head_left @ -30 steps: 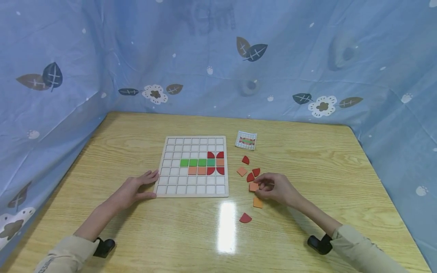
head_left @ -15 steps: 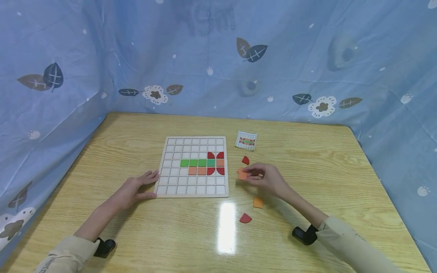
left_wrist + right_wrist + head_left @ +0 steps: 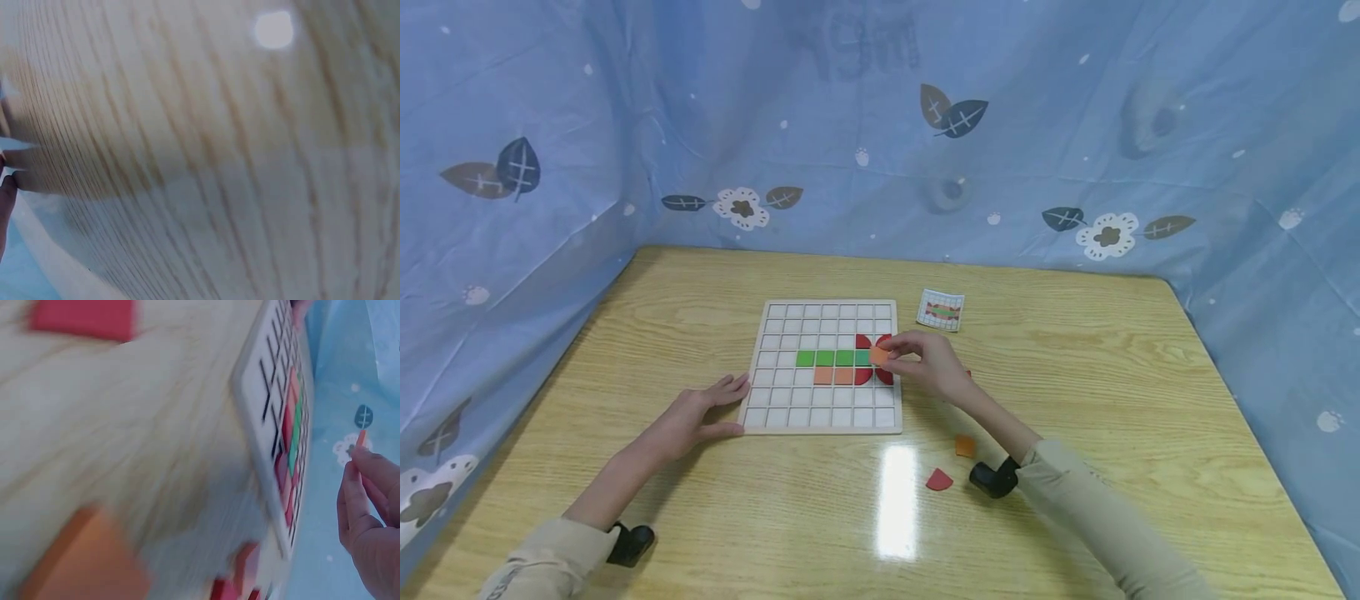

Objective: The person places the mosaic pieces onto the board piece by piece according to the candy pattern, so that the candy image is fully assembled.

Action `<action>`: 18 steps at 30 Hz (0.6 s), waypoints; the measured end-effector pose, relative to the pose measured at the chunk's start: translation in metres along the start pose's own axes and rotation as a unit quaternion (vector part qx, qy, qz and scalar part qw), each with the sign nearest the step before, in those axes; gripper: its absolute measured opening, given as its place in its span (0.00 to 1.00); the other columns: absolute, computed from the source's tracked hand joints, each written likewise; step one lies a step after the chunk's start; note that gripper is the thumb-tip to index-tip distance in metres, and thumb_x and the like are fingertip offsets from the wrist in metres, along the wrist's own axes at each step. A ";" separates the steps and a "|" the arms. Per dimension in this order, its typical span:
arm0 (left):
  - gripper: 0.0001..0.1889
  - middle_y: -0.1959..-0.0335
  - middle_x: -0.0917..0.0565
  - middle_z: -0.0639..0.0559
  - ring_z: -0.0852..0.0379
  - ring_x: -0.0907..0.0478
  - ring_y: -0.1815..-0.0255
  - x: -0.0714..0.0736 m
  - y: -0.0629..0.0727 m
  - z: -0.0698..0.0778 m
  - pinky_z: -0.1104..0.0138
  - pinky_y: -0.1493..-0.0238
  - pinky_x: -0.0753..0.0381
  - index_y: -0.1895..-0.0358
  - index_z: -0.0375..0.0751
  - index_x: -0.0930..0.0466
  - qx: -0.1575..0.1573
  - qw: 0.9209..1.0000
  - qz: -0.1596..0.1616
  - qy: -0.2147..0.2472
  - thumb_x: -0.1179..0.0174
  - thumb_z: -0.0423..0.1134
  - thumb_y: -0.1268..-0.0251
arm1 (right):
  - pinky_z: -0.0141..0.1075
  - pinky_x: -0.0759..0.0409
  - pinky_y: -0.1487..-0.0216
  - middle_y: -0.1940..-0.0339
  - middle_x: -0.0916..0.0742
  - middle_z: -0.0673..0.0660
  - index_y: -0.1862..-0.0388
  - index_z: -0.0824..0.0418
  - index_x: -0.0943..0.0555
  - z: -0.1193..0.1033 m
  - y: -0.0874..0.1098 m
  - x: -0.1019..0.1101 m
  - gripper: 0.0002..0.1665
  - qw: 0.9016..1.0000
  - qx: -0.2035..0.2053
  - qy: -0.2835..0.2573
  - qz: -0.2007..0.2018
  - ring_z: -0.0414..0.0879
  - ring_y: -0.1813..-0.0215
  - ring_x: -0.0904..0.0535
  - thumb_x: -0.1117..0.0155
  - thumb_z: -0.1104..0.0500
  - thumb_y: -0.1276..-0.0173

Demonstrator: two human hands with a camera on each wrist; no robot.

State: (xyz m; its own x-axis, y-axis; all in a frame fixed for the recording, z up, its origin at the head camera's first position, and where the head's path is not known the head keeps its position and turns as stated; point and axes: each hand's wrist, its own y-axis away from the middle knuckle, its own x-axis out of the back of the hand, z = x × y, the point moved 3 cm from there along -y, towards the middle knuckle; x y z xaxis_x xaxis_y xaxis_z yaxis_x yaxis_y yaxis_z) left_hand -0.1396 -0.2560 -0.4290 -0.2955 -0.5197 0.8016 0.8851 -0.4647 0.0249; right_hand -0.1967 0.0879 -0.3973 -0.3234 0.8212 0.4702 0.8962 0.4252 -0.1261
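Note:
My right hand [image 3: 925, 360] pinches an orange square tile [image 3: 878, 357] by its edge, held above the right side of the white grid board [image 3: 778, 397]. In the right wrist view the tile [image 3: 361, 437] shows edge-on between thumb and fingers. My left hand [image 3: 696, 418] rests at the board's left edge, fingers fairly straight. On the board lie a row of green squares [image 3: 824, 358], a teal square [image 3: 862, 358], two orange squares [image 3: 833, 376] below, and red quarter-circle tiles [image 3: 863, 377]. The held tile and right hand partly cover the right-hand red pieces.
A small pattern card [image 3: 940, 311] lies right of the board. Nearer me on the wooden table are an orange square [image 3: 965, 446] and a red quarter-circle [image 3: 939, 479]. More loose pieces [image 3: 247, 565] are mostly hidden behind my right hand. A blue patterned cloth [image 3: 865, 125] surrounds the table.
My right hand has picked up an orange square from the loose pieces and carried it left and away from me, over the board. The left hand has stayed put.

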 end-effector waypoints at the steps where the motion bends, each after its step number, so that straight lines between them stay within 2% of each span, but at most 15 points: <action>1: 0.36 0.32 0.35 0.33 0.30 0.44 0.31 0.000 0.000 0.000 0.39 0.36 0.42 0.35 0.26 0.33 0.001 1.000 0.000 0.000 0.31 0.39 0.46 | 0.33 0.19 0.60 0.54 0.14 0.61 0.53 0.67 0.16 -0.001 -0.004 -0.003 0.14 1.000 0.001 0.000 -0.002 0.50 0.56 0.17 0.32 0.67 0.38; 3: 0.36 0.32 0.35 0.33 0.30 0.44 0.31 0.000 0.000 0.000 0.39 0.36 0.41 0.35 0.26 0.33 0.001 1.000 0.000 0.000 0.31 0.39 0.46 | 0.35 0.18 0.58 0.54 0.14 0.61 0.52 0.67 0.16 -0.003 -0.012 -0.009 0.14 1.000 0.008 0.001 -0.009 0.50 0.56 0.17 0.32 0.66 0.38; 8: 0.36 0.32 0.35 0.33 0.31 0.44 0.31 0.000 0.001 -0.001 0.39 0.36 0.41 0.35 0.26 0.33 -0.001 1.000 0.002 0.000 0.31 0.39 0.46 | 0.35 0.18 0.55 0.56 0.14 0.60 0.51 0.67 0.17 -0.004 -0.029 -0.022 0.15 1.000 -0.005 0.000 -0.025 0.50 0.55 0.17 0.33 0.65 0.37; 18: 0.36 0.32 0.36 0.34 0.31 0.44 0.30 0.000 0.001 0.000 0.40 0.35 0.41 0.34 0.26 0.34 0.002 1.000 -0.001 0.002 0.32 0.39 0.45 | 0.32 0.21 0.63 0.62 0.13 0.61 0.53 0.69 0.16 0.002 -0.052 -0.028 0.13 0.999 -0.014 0.025 -0.017 0.50 0.61 0.17 0.33 0.66 0.37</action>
State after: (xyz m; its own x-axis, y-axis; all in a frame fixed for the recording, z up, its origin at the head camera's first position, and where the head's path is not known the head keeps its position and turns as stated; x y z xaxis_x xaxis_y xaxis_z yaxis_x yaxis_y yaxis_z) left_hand -0.1388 -0.2566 -0.4288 -0.2983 -0.5215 0.7994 0.8861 -0.4627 0.0288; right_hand -0.2351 0.0430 -0.4058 -0.3382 0.7860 0.5175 0.8937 0.4406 -0.0851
